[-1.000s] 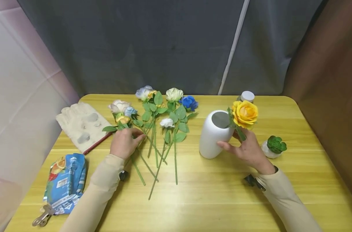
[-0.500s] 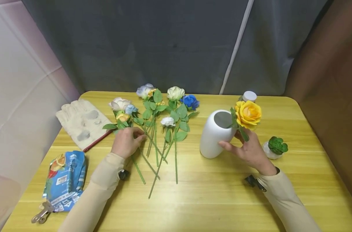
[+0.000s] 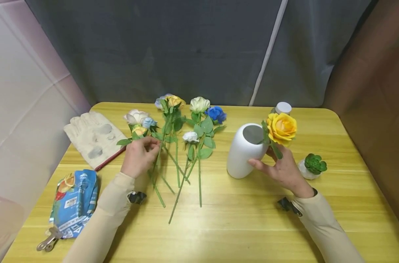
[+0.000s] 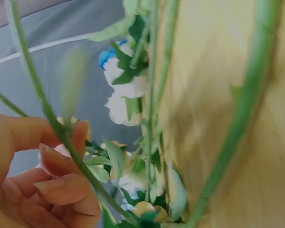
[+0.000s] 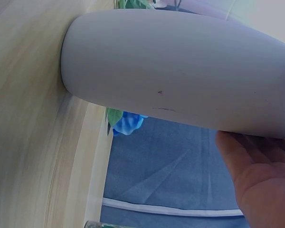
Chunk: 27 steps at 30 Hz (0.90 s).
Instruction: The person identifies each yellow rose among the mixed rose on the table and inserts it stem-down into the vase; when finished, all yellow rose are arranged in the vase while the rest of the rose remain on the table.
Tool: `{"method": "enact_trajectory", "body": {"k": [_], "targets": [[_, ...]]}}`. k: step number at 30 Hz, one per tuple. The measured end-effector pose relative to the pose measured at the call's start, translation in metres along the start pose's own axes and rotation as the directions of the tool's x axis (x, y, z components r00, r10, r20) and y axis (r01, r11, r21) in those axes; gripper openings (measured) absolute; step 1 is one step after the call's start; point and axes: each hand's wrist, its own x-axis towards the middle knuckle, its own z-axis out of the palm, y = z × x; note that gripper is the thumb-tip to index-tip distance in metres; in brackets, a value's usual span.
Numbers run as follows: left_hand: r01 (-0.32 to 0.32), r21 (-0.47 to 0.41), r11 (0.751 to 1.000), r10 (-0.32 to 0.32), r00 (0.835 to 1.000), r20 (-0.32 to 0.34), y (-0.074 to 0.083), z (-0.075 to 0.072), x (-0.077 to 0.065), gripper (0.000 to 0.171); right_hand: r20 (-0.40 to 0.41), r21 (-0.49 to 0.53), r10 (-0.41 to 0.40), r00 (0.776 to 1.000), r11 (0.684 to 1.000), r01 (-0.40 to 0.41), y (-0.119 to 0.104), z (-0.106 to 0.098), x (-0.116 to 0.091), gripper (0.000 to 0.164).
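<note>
My left hand [image 3: 140, 155] pinches a thin green flower stem [image 4: 42, 102] between thumb and fingers. That stem runs up to a yellow-orange artificial rose [image 3: 174, 100] at the back of the flower pile. On the right, my right hand [image 3: 281, 170] holds the side of a white vase [image 3: 242, 157], thumb in front; its other fingers are partly hidden behind the vase and leaves. The vase stands upright and fills much of the right wrist view. From its mouth a large yellow rose [image 3: 281, 129] leans over the right rim.
Beside the left hand lie a white rose [image 3: 190, 137], a cream rose [image 3: 199, 105], a blue rose [image 3: 216, 114] and several others. A glove [image 3: 94, 140], a blue bag [image 3: 74, 202] and a metal clip [image 3: 50, 239] lie left. A succulent [image 3: 314, 164] and white-capped bottle [image 3: 283, 107] stand right.
The yellow-orange rose has come up over the pale purple one, its stem shifting with my left hand, which has moved slightly left and up. My right hand stays on the vase.
</note>
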Motion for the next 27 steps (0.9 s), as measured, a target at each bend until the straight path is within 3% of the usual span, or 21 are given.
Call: {"method": "enact_trajectory", "body": {"k": [3,6,9,12,27], "targets": [[-0.010,-0.048,0.999,0.010,1.000,0.000,0.004,-0.004,0.000,0.013,0.001,-0.007,0.008,1.000,1.000,-0.008,0.000,0.000,0.000,0.077],[0.023,-0.156,0.987,-0.019,0.999,0.026,0.010,-0.009,0.000,0.016,0.001,-0.012,0.014,1.000,1.000,-0.014,0.000,0.000,-0.001,0.077],[0.086,-0.283,0.955,-0.069,0.995,0.067,0.016,-0.013,-0.001,0.025,0.000,-0.014,0.013,1.000,1.000,-0.013,0.000,0.000,-0.001,0.077],[0.116,-0.352,0.929,-0.091,0.992,0.088,0.022,-0.017,-0.003,0.029,0.001,-0.014,0.011,1.000,1.000,-0.011,0.000,0.000,-0.001,0.078],[0.051,-0.412,0.910,-0.033,0.998,0.049,0.051,-0.030,-0.018,0.023,0.008,-0.039,0.033,0.999,0.999,-0.033,-0.001,-0.001,-0.002,0.077]]}}
